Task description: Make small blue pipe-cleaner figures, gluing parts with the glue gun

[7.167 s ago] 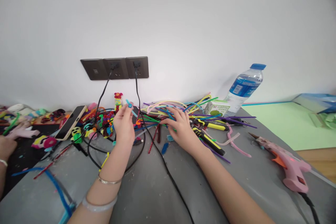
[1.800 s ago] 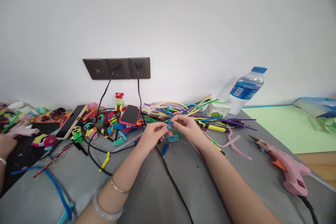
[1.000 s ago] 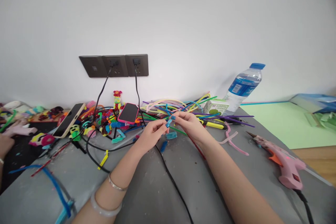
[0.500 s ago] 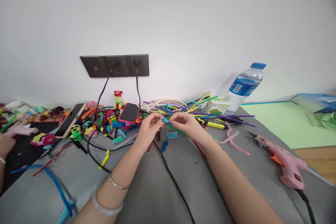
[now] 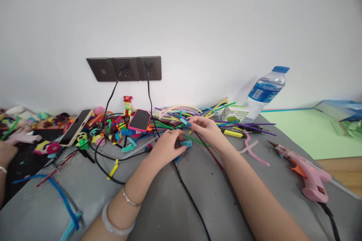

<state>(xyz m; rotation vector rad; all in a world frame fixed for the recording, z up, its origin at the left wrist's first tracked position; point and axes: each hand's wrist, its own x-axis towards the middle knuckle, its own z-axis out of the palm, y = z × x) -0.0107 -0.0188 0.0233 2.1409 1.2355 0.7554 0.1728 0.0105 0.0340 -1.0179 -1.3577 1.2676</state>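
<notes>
My right hand pinches a small light blue fuzzy piece, which looks like pipe cleaner, above the table. Lower and to its left, my left hand reaches down to the tabletop with thumb and forefinger apart. Its fingertips are at a folded turquoise piece and a dark blue piece lying there. The hand partly covers both, so I cannot tell whether it touches them. A black cable runs beneath that hand.
Behind my hands lies a pile of coloured pipe cleaners. A pink glue gun rests at the right, near a leaning water bottle and a small box. Two phones and several fuzzy figures are left; another person's hand is far left.
My hands have parted. The left has let go of the light blue piece and moved down to the pieces on the table, while the right keeps it, slightly higher.
</notes>
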